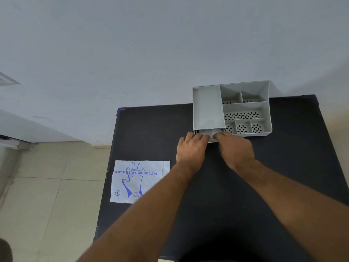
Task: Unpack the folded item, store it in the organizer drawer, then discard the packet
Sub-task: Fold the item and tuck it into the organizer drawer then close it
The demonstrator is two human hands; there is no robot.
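A grey plastic organizer with several compartments stands at the far edge of the black table. Its low drawer is pulled out a little at the front left, and a white folded item lies in the gap. My left hand and my right hand both rest at the drawer front, fingers curled against it and over the item. The flat white packet, printed in blue with a glove drawing and "Disposable Polyethylene Gloves", lies on the table's left side, partly under my left forearm.
A pale wall rises behind the table. Beige floor tiles lie to the left of the table, and the packet's left edge hangs slightly over the table's left edge.
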